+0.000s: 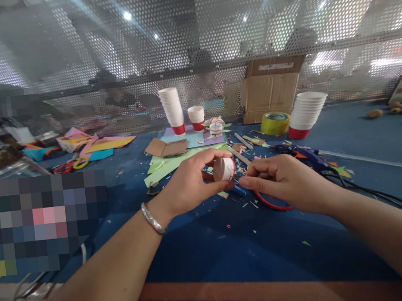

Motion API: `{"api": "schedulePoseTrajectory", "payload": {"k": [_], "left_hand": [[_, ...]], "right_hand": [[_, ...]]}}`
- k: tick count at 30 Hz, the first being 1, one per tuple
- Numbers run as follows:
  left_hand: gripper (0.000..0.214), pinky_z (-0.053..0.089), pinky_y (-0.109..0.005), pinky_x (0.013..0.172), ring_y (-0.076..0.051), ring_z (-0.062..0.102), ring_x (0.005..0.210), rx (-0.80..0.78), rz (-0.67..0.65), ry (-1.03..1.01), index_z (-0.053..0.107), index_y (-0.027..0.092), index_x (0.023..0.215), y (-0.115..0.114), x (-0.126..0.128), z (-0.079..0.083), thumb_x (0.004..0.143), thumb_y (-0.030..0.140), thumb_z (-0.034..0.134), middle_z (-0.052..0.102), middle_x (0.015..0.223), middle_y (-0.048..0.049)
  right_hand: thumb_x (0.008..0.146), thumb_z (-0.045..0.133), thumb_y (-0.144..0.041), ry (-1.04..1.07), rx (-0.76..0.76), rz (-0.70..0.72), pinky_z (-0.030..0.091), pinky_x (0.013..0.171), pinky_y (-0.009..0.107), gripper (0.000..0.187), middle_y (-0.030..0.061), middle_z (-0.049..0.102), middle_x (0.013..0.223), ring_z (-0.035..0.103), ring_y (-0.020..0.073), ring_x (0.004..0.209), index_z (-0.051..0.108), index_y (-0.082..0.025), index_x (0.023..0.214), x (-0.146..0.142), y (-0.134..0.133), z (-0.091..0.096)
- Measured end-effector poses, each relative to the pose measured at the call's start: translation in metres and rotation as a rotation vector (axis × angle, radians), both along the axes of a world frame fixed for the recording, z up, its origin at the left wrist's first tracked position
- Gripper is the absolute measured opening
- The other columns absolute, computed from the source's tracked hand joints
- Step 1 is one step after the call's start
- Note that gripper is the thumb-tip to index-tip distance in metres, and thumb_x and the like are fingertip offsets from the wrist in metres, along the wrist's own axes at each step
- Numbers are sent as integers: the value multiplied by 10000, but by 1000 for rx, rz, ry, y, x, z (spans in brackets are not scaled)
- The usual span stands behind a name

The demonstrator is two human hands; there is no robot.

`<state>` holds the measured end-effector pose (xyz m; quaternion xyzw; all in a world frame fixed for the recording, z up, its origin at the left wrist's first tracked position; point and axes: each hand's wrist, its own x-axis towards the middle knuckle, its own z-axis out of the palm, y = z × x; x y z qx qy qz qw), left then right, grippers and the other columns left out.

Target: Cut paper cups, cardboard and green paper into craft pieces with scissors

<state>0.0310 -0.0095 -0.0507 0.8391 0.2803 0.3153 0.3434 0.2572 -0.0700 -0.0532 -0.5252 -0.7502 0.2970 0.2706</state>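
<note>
My left hand [193, 182] is closed around a short cut-down paper cup piece [225, 168], white with red at its edge and a brown disc on the end facing left. The piece is tilted on its side above the table. Close to its right side is my right hand [279, 178], fingers curled and thumb against the forefinger; what it pinches, if anything, I cannot make out. A red loop [273, 206], like a scissors handle, shows below the right hand, and whether the hand touches it is unclear. A blue pen-like item [239, 190] lies under the hands.
Paper scraps litter the blue table [211, 245]. Behind stand cup stacks [171, 110] [307, 115], folded brown cardboard [166, 148], a yellow tape roll [275, 123] and a cardboard box [272, 90]. A blue glue gun [305, 156] with cables lies right; coloured paper [110, 144] and scissors [69, 165] lie left.
</note>
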Motion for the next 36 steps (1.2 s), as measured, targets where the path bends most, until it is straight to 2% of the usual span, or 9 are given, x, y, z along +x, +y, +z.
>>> {"api": "schedulePoseTrajectory", "payload": {"k": [7,13,21,31,33,36], "left_hand": [[523,599,-329,810,-214,660,1001,-64,3,50,648,214,1229,0,-1,0,757,353,826,684,1150,-81],[497,608,-334,795,-213,658,990,-243,-106,-41,628,194,1217,1,-1,-1,773,319,815,688,1068,-80],[505,615,-320,803,-205,644,1014,-259,-159,-126,615,213,1237,1,-2,-3,780,296,814,664,1086,-78],[529,615,-314,813,-200,659,987,-190,-117,-71,604,202,1257,0,-3,-2,783,313,812,675,1074,-72],[524,616,-317,806,-203,670,972,-128,-76,-35,610,203,1249,-1,-3,-2,780,319,811,685,1078,-73],[472,616,-304,780,-214,676,1003,49,11,18,630,213,1229,-4,-2,0,789,280,790,680,1167,-79]], "right_hand": [[920,532,-634,-27,4,15,297,551,290,471,-40,459,561,367,120,542,622,-211,734,-1,1,-3],[919,560,-608,37,-51,34,260,528,280,444,-43,427,575,354,119,560,600,-211,724,-3,-1,-2],[916,576,-594,92,-67,46,236,493,275,436,-41,413,580,350,114,554,578,-210,710,-4,-4,-1],[948,517,-593,27,-10,61,265,518,276,456,-51,410,558,341,112,537,545,-211,700,-5,-5,2],[954,515,-576,4,13,55,280,536,278,450,-53,413,555,347,110,539,548,-208,697,-6,-5,2],[958,513,-567,-26,41,45,284,548,279,452,-56,418,554,351,107,538,547,-205,689,-6,-4,0]]}}
